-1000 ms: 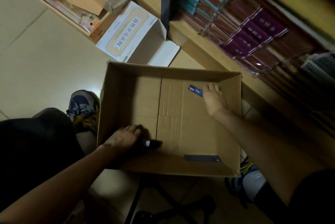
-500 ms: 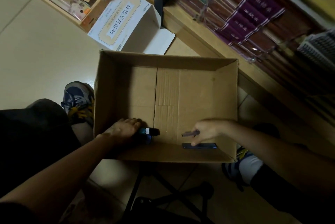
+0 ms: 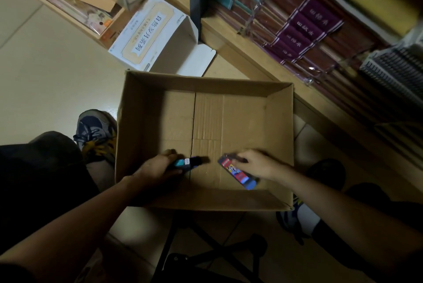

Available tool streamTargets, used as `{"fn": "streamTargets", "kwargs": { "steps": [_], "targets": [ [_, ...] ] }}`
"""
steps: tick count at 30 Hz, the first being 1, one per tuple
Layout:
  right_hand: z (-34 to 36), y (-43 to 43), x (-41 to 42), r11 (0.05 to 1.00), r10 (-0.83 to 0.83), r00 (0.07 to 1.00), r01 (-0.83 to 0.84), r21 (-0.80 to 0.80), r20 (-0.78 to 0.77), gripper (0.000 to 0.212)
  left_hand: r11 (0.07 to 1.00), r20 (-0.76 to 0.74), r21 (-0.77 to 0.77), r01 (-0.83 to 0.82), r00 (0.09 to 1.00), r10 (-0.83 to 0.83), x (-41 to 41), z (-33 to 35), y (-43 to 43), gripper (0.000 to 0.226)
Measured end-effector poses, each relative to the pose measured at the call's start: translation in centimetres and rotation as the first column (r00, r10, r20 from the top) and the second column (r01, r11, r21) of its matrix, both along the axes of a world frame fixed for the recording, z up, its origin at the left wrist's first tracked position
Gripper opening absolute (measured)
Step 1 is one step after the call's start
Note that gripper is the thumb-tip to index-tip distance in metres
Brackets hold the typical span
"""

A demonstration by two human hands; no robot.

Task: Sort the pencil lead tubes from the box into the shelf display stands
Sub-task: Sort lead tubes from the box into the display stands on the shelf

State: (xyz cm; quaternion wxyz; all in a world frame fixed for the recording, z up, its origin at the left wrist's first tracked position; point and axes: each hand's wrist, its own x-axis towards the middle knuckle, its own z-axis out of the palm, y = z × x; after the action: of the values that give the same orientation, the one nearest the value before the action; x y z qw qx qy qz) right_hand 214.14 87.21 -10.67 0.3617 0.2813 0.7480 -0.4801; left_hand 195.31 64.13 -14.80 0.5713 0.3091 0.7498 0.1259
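Observation:
An open cardboard box [image 3: 280,122] stands on the floor between my feet. My left hand [image 3: 155,168] reaches into its near left part and grips a bunch of dark and teal pencil lead tubes [image 3: 186,162], their ends sticking out to the right. My right hand [image 3: 254,163] is in the near right part and holds a flat blue lead tube [image 3: 238,174] with a red label, tilted off the box floor. A second thin tube seems to lie under its fingers, blurred. The rest of the box floor is bare.
A white printed carton [image 3: 146,35] lies open behind the box. A wooden shelf [image 3: 256,54] with stacked purple and brown notebooks [image 3: 304,28] runs along the right. My shoes [image 3: 96,131] flank the box, and a folding stool's black legs [image 3: 212,248] cross below it.
My right hand took a tube from the far right corner, came to the near wall and lifted the blue tube lying there. My left hand stayed in place with its bunch.

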Motion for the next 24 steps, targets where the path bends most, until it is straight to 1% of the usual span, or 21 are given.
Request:
{"fn": "streamTargets", "kwargs": {
  "steps": [1, 2, 4, 6, 8, 11, 13, 16, 19, 20, 22, 24],
  "targets": [
    [0.7, 0.0, -0.6, 0.985, -0.163, 0.986, 0.16, -0.061, -0.045, 0.024, 0.998, 0.027, 0.033, -0.062, 0.998, 0.062, 0.1, 0.4, 0.8, 0.035],
    [1.5, 0.1, -1.2, 0.953, -0.29, 0.953, 0.279, -0.121, -0.085, 0.023, 0.986, 0.097, 0.053, -0.155, 0.984, 0.15, 0.4, 1.1, 1.8, 0.033],
    [3.4, 0.5, -2.4, 0.9, -0.425, 0.893, 0.399, -0.175, -0.149, 0.027, 0.932, 0.284, 0.075, -0.356, 0.903, 0.322, 1.3, 3.4, 4.3, 0.027],
    [5.2, 1.0, -3.3, 0.866, -0.494, 0.849, 0.463, -0.19, -0.186, 0.028, 0.858, 0.423, 0.113, -0.502, 0.805, 0.415, 2.0, 5.4, 6.5, 0.022],
    [7.0, 1.4, -3.8, 0.826, -0.561, 0.795, 0.523, -0.209, -0.23, 0.026, 0.809, 0.541, 0.153, -0.567, 0.734, 0.412, 2.5, 7.3, 8.3, 0.022],
    [9.3, 1.4, -4.2, 0.768, -0.64, 0.709, 0.595, -0.235, -0.297, 0.017, 0.756, 0.594, 0.169, -0.632, 0.677, 0.433, 2.9, 9.6, 10.3, 0.022],
    [10.7, 1.4, -4.2, 0.713, -0.697, 0.628, 0.657, -0.244, -0.345, 0.014, 0.721, 0.606, 0.182, -0.668, 0.654, 0.453, 3.0, 10.8, 11.3, 0.025],
    [13.2, 1.6, -4.2, 0.617, -0.775, 0.503, 0.734, -0.285, -0.383, 0.011, 0.688, 0.627, 0.229, -0.689, 0.645, 0.437, 3.4, 13.2, 12.3, 0.03],
    [15.9, 1.9, -4.0, 0.552, -0.812, 0.418, 0.776, -0.305, -0.406, 0.013, 0.661, 0.634, 0.341, -0.668, 0.683, 0.362, 3.9, 15.8, 13.1, 0.037],
    [16.9, 2.0, -3.9, 0.539, -0.818, 0.398, 0.783, -0.311, -0.415, 0.012, 0.658, 0.618, 0.376, -0.652, 0.706, 0.346, 4.0, 16.7, 13.3, 0.04],
    [18.9, 2.1, -3.5, 0.546, -0.809, 0.392, 0.777, -0.314, -0.437, 0.007, 0.658, 0.575, 0.428, -0.619, 0.748, 0.33, 4.1, 18.4, 14.0, 0.043],
    [21.1, 2.4, -3.2, 0.548, -0.811, 0.387, 0.766, -0.337, -0.439, 0.011, 0.658, 0.536, 0.483, -0.578, 0.789, 0.299, 4.1, 20.3, 14.7, 0.042]
  ]
}}
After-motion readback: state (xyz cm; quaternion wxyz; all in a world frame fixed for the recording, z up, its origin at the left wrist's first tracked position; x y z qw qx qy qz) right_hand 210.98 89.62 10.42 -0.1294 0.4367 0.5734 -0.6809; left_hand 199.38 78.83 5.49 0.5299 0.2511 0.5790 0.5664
